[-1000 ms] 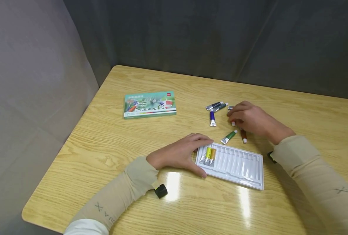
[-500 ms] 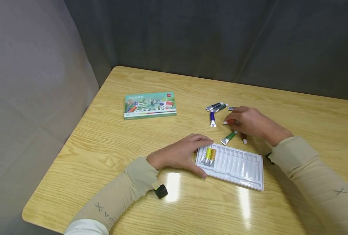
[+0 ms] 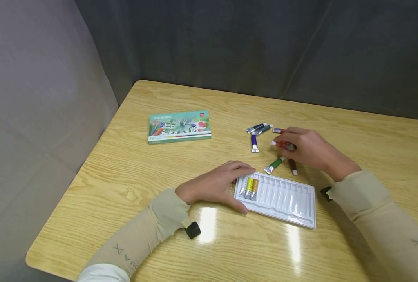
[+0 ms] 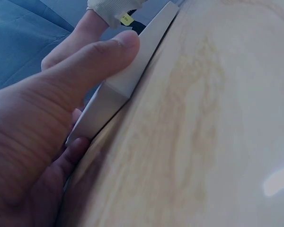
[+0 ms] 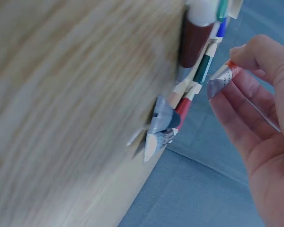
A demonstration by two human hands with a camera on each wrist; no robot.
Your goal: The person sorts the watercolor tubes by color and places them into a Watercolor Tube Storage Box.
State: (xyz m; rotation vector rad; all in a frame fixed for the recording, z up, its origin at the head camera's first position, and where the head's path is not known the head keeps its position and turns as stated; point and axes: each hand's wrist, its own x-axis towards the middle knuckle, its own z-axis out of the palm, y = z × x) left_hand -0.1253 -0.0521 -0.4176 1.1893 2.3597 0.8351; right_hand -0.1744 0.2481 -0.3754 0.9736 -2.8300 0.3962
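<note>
My left hand (image 3: 216, 184) holds the white plastic paint tray (image 3: 286, 199) by its left end, thumb on the near side and fingers at the far side. In the left wrist view the thumb presses the tray's side wall (image 4: 125, 78). Three tubes lie in the leftmost slots: a whitish one (image 3: 243, 188), a yellow one (image 3: 249, 184) and an ochre one (image 3: 255, 188). Above the table, beyond the tray, my right hand (image 3: 311, 150) pinches an orange-red paint tube (image 5: 225, 79) between thumb and fingers, its white cap pointing left in the head view.
Around the right hand lie a green tube (image 3: 274, 165), a brown tube (image 3: 292, 166), a purple tube (image 3: 254, 141), two dark tubes (image 3: 256, 128) and a red tube (image 3: 277, 130). A green paint box (image 3: 180, 127) lies at the back left of the wooden table (image 3: 131, 164).
My right hand has taken hold of the orange-red tube, which now shows between its fingers, and has shifted slightly to the right. The left hand and tray stay where they were.
</note>
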